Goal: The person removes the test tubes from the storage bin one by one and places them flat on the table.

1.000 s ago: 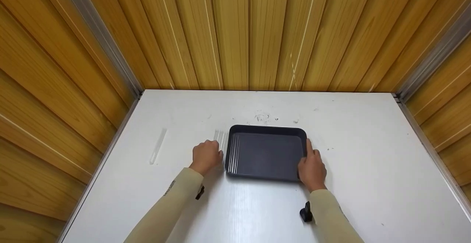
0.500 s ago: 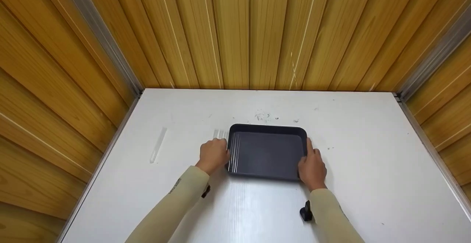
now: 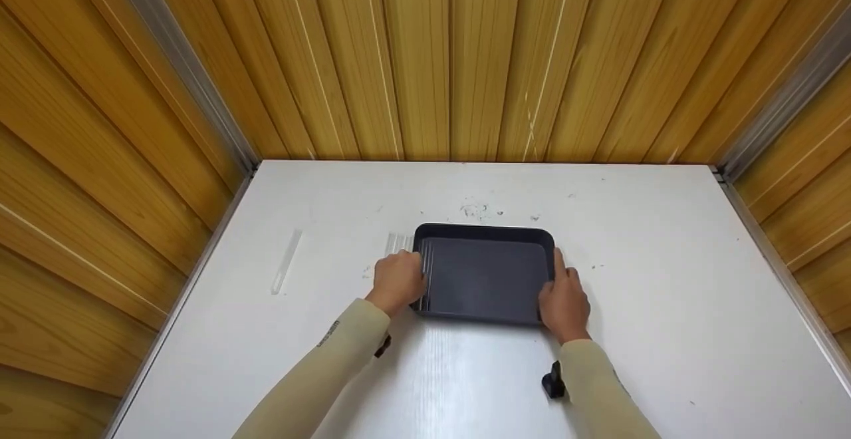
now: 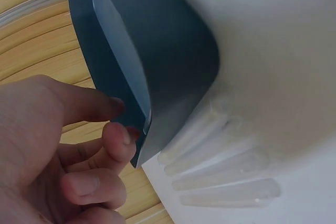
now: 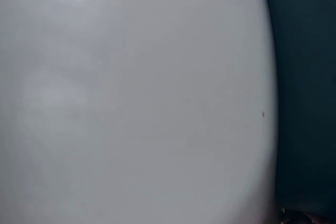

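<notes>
A dark rectangular tray point(image 3: 492, 279) lies on the white table, with several thin clear tubes point(image 3: 431, 279) along its inner left side. My right hand point(image 3: 565, 304) grips the tray's right wall. Over the left wall is my left hand point(image 3: 399, 283), fingers curled, covering part of the tubes. In the left wrist view, thumb and fingertips point(image 4: 116, 136) come close together at the tray's rim; I cannot tell whether they pinch a clear tube. Just outside that wall lie several more clear tubes point(image 4: 226, 169), side by side, partly hidden by the left hand in the head view.
One clear tube point(image 3: 286, 263) lies apart at the table's left. Dark smudges point(image 3: 475, 211) mark the white table point(image 3: 665, 259) behind the tray. Yellow wood-patterned panels point(image 3: 425, 60) wall in the back and both sides. The right wrist view shows mostly table and the tray's outer wall point(image 5: 307, 93).
My left hand has moved right, from beside the loose tubes to over the tray's left wall. The right hand and the tray have stayed nearly still.
</notes>
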Demonstrator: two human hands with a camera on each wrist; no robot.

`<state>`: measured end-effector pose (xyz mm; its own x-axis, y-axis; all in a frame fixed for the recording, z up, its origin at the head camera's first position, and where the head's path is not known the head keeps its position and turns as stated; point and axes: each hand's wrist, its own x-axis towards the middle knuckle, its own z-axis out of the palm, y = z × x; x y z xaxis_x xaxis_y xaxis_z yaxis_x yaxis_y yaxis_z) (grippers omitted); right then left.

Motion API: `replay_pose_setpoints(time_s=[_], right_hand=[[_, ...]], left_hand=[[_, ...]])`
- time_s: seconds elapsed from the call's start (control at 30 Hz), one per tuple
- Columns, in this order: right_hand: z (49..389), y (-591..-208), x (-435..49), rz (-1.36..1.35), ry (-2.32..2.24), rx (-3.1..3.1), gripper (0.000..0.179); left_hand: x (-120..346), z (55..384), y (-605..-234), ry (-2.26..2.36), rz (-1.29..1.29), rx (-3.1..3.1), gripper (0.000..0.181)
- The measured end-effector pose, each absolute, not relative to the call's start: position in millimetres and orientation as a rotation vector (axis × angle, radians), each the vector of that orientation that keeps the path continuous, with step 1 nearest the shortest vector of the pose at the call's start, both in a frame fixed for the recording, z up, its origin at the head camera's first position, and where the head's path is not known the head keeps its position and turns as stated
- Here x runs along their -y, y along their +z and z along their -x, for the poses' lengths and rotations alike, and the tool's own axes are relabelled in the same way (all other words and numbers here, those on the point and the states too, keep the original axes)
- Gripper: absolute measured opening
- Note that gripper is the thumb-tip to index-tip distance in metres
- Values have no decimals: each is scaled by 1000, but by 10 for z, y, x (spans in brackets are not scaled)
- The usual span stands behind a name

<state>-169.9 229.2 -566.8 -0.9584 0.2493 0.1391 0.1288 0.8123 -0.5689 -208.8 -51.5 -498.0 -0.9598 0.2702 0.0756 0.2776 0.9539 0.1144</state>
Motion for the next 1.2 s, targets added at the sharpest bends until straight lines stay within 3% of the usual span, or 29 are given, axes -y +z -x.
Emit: replay_pose_setpoints(time_s=[1.2], right_hand=[[1713,-5659,-2280,342,842,2800,61]], left_hand=[[257,2050,-5215,46,466,3046,9]])
